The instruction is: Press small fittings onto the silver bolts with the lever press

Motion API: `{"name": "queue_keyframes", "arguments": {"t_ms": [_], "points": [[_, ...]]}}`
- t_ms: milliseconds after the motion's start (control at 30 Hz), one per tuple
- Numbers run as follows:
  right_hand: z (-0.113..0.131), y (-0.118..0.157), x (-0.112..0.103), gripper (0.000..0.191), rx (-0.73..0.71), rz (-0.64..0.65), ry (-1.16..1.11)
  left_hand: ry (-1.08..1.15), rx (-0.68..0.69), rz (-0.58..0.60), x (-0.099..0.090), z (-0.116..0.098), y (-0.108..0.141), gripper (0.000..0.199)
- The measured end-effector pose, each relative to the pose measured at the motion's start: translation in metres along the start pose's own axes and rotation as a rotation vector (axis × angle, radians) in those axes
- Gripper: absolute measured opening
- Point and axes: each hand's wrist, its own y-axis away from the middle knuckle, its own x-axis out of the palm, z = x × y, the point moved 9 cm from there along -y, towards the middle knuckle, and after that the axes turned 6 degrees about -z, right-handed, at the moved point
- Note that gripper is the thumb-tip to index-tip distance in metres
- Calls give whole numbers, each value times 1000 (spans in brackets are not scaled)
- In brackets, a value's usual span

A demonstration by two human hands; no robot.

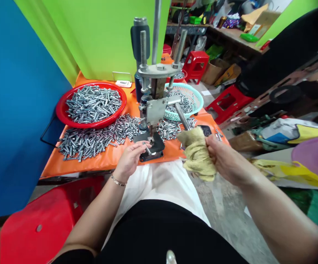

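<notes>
In front of me stands a hand-operated press [156, 110] on an orange-covered table. My left hand [131, 158] is at its black base [154, 156], with thumb and fingers pinching a small silver metal pin [147, 149] under the ram. My right hand [221, 156] is closed on the end of the press lever [182, 116]. A yellowish cloth [199, 154] is wrapped around that end, and it hides the handle and some of my fingers. Loose metal pins [93, 141] lie heaped on the table behind and left of my left hand.
A red basin [61, 113] full of similar pins stands at the left, a light-blue basket [199, 101] with more behind the press. A dark scale-like device [205, 130] lies right of the lever. Red stools [196, 66] and bags [282, 128] crowd the right side.
</notes>
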Motion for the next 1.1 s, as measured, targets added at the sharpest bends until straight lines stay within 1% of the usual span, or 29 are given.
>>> {"name": "queue_keyframes", "arguments": {"t_ms": [133,200,233,267,333,400,433,467,500,533,567,600,667,700,733,800,900,967,1033,1100], "points": [[-26,-28,7,67,-75,-50,25,-13,7,-22,-8,-2,7,24],[-38,-40,11,63,-85,-79,5,-81,68,-69,-24,-7,6,24],[-42,-46,14,61,-84,-87,-14,-140,124,-120,-37,-12,4,23],[-46,-51,17,59,-85,-95,-38,-225,199,-193,-56,-20,3,21],[-50,-60,21,57,-97,-110,-86,-470,383,-400,-101,-44,2,19],[-52,-66,25,56,-100,-127,-126,-784,536,-634,-143,-70,6,17],[-53,-68,26,56,-99,-132,-142,-920,559,-711,-158,-78,6,13],[-54,-69,27,56,-98,-132,-155,-1027,570,-757,-168,-85,5,15],[-55,-70,28,56,-95,-131,-166,-1105,582,-770,-172,-88,4,21],[-55,-71,29,56,-94,-130,-173,-1164,587,-741,-168,-88,0,25],[-56,-71,28,57,-95,-129,-176,-1208,592,-679,-159,-85,-4,25],[-56,-71,28,57,-98,-130,-175,-1244,592,-594,-144,-78,-10,21],[-56,-72,26,57,-102,-136,-165,-1317,556,-421,-112,-56,-22,10],[-57,-73,25,56,-103,-138,-158,-1354,521,-374,-100,-45,-28,7],[-57,-74,25,56,-104,-137,-150,-1383,482,-351,-92,-35,-33,7],[-57,-76,26,56,-99,-114,-137,-1408,416,-337,-85,-20,-44,8],[-56,-81,29,60,-97,-80,-136,-1342,389,-308,-87,-12,-53,10],[-57,-85,30,62,-99,-83,-144,-1190,388,-262,-87,-12,-52,9],[-57,-88,31,62,-107,-90,-149,-964,373,-211,-84,-13,-45,6],[-57,-90,32,61,-121,-95,-148,-754,362,-176,-77,-15,-33,15]]}}
